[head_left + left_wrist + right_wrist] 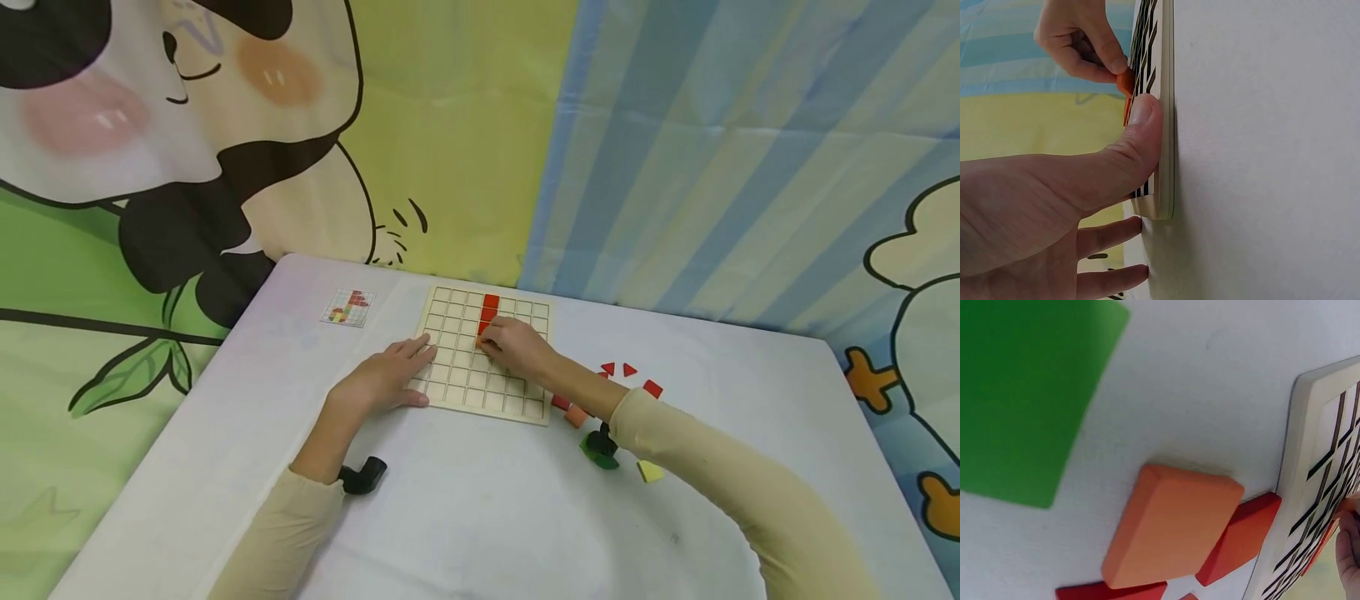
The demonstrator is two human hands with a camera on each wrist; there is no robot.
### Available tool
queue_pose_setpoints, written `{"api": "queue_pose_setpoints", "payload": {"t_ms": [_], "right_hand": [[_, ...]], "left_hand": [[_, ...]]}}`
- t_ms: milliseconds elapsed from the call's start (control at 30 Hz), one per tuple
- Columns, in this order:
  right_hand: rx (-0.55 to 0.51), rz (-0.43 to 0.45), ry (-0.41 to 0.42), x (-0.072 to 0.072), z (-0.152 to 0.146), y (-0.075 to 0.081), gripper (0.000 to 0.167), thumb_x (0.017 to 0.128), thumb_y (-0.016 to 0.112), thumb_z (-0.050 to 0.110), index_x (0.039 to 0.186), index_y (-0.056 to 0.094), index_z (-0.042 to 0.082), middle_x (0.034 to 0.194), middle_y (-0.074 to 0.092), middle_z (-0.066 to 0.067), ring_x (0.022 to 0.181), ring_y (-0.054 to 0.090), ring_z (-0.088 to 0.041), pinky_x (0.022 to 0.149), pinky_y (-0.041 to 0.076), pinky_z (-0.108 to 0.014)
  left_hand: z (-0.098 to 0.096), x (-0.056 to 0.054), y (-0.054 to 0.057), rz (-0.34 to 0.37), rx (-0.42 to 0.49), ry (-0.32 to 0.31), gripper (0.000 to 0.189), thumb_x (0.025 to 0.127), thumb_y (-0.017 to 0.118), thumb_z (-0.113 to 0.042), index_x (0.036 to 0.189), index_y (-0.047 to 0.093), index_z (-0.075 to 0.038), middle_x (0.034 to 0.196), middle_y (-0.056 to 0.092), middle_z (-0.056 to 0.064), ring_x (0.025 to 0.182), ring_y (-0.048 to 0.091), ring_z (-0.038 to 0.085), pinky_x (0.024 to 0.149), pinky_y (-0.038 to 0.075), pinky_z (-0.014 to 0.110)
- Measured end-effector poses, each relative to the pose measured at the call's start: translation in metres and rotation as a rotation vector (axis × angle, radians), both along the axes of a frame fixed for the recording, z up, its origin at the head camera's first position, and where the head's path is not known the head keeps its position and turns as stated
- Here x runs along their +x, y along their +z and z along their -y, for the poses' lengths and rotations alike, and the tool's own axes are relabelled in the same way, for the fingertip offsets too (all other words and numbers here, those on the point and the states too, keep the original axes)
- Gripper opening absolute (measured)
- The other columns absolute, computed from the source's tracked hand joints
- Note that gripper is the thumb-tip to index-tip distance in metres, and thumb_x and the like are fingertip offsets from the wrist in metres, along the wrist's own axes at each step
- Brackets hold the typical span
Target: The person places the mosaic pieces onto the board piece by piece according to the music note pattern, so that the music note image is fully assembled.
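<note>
A wooden grid board lies on the table, with a column of red tiles in its upper part. My right hand is over the board, pinching an orange tile between thumb and fingers just below the red column. At the board's left edge rests my left hand, fingers spread and fairly straight. In the left wrist view its thumb presses on the board's rim. The right wrist view catches only part of the right hand at its edge.
Right of the board lie loose red tiles, an orange tile, a green piece and a yellow piece, partly under the right forearm. A small pattern card lies left of the board. A printed curtain hangs behind.
</note>
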State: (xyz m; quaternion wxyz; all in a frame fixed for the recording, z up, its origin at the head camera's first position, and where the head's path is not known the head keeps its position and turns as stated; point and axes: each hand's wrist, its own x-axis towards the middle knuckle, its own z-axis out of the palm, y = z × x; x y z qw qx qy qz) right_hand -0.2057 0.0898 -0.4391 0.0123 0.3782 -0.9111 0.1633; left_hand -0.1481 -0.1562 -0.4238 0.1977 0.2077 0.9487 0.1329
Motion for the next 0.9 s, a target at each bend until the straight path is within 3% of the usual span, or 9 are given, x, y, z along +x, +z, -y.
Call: {"api": "queue_pose_setpoints", "payload": {"t_ms": [133,267,400,467,567,667,900], "right_hand": [[0.008,0.048,0.052,0.001,-0.004,0.003,0.012,0.092,0.063,0.003,0.095,0.075,0.001,0.095,0.068,-0.012,0.087,0.066,-0.023,0.077,0.057,-0.029],[-0.007,0.115,0.093,0.012,-0.02,0.016,0.021,0.091,0.064,0.003,0.111,0.071,-0.001,0.11,0.065,-0.015,0.099,0.065,-0.026,0.084,0.057,-0.033],[-0.037,0.147,0.017,0.034,-0.046,0.034,0.033,0.09,0.067,0.008,0.122,0.065,0.002,0.119,0.063,-0.012,0.107,0.063,-0.026,0.089,0.056,-0.037],[-0.042,0.133,-0.032,0.046,-0.062,0.039,0.032,0.089,0.068,0.009,0.121,0.066,0.003,0.116,0.065,-0.01,0.101,0.065,-0.024,0.085,0.057,-0.036],[-0.039,0.138,-0.076,0.065,-0.086,0.039,0.028,0.088,0.07,0.009,0.115,0.068,0.002,0.111,0.067,-0.009,0.092,0.065,-0.02,0.078,0.059,-0.032],[-0.03,0.2,-0.125,0.083,-0.108,0.034,0.027,0.087,0.071,0.01,0.113,0.069,0.003,0.104,0.067,-0.006,0.084,0.063,-0.016,0.072,0.058,-0.029],[-0.01,0.278,-0.192,0.116,-0.138,0.023,0.022,0.083,0.076,0.015,0.104,0.072,0.011,0.096,0.068,0.001,0.085,0.063,-0.012,0.071,0.058,-0.023]], "left_hand": [[-0.001,0.001,0.001,-0.001,0.004,-0.004,0.083,0.086,0.071,-0.034,0.153,0.028,-0.012,0.163,0.019,0.01,0.149,0.022,0.035,0.114,0.032,0.056],[-0.002,0.001,-0.001,0.009,0.006,-0.002,0.083,0.086,0.071,-0.034,0.154,0.028,-0.012,0.163,0.019,0.01,0.149,0.021,0.035,0.115,0.031,0.056],[-0.002,0.001,0.001,0.0,-0.015,-0.001,0.085,0.085,0.071,-0.035,0.154,0.027,-0.013,0.163,0.018,0.009,0.149,0.021,0.034,0.115,0.032,0.055],[-0.002,0.001,0.001,-0.005,-0.02,0.003,0.085,0.085,0.071,-0.035,0.154,0.027,-0.013,0.164,0.018,0.009,0.15,0.021,0.033,0.115,0.032,0.054],[-0.002,0.0,0.001,-0.01,-0.02,0.003,0.085,0.085,0.071,-0.035,0.154,0.027,-0.013,0.164,0.018,0.009,0.149,0.021,0.034,0.115,0.031,0.055],[-0.002,0.0,0.0,-0.004,-0.012,0.006,0.085,0.085,0.071,-0.035,0.154,0.027,-0.014,0.164,0.017,0.008,0.15,0.02,0.033,0.115,0.031,0.056],[-0.002,0.0,-0.001,-0.006,-0.02,-0.003,0.084,0.085,0.071,-0.035,0.154,0.027,-0.014,0.164,0.018,0.009,0.149,0.021,0.034,0.115,0.031,0.056]]}}
